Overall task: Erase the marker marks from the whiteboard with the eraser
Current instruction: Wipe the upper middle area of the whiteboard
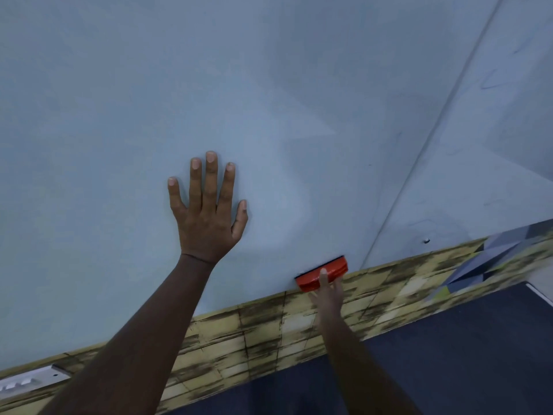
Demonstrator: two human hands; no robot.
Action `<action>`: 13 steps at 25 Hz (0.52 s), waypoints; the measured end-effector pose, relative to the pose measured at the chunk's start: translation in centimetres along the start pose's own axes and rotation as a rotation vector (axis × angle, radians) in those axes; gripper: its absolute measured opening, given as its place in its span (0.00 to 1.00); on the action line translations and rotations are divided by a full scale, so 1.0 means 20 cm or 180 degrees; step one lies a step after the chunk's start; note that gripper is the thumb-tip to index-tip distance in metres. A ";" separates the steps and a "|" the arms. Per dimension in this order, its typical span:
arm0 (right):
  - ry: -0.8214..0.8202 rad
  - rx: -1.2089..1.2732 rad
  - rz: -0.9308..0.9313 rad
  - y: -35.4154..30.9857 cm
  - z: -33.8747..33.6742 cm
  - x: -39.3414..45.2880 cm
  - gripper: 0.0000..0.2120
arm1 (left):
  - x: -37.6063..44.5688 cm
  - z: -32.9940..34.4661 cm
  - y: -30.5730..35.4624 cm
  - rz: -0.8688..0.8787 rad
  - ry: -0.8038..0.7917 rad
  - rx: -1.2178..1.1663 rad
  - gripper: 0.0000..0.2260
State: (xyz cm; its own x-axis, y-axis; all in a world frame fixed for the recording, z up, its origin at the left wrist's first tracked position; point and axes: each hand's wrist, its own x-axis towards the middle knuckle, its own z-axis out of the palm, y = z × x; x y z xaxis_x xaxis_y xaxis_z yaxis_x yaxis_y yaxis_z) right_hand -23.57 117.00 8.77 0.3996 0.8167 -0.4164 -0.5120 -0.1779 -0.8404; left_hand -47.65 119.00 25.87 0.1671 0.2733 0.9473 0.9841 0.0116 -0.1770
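Observation:
A large pale whiteboard [239,85] fills most of the view and looks wiped, with only faint smears. My left hand [208,214] lies flat on it with fingers spread. My right hand [327,290] grips a red eraser [311,278] with a dark felt face, pressed against the board at its lower edge. A second board panel [493,145] to the right, past a seam, carries faint blue marker traces.
Below the board runs a wall strip with a yellow-brown brick pattern [269,324]. A dark blue floor [449,354] lies beneath. A white metal rail [30,381] sits at the lower left. A small screw [426,241] shows near the right panel's bottom edge.

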 end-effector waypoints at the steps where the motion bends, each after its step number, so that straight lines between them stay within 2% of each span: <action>1: 0.0003 0.0004 -0.0085 -0.06 -0.01 0.03 0.29 | 0.00 0.00 0.00 -0.0006 -0.0004 0.0017 0.35; 3: -0.0010 -0.0157 -0.0321 -0.16 0.00 0.02 0.32 | -0.01 0.00 0.00 -0.0007 -0.0011 0.0053 0.35; 8: -0.0227 -0.1225 -0.1595 -0.32 0.17 -0.19 0.35 | -0.01 0.01 0.01 -0.0027 0.0020 0.0110 0.34; 11: -0.0240 -0.1936 -0.1954 -0.34 0.18 -0.24 0.36 | -0.02 0.01 0.00 -0.0021 0.0055 0.0131 0.34; 13: -0.0059 -0.1977 -0.1996 -0.40 0.12 -0.15 0.36 | -0.02 0.02 0.00 -0.0015 0.0061 0.0107 0.34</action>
State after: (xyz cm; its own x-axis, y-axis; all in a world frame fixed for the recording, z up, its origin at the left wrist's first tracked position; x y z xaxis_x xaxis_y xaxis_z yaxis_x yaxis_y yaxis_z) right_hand -22.40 117.31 17.53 0.4530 0.8719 0.1859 0.3054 0.0441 -0.9512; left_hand -47.77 119.18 25.40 0.1639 0.2547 0.9530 0.9824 0.0453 -0.1810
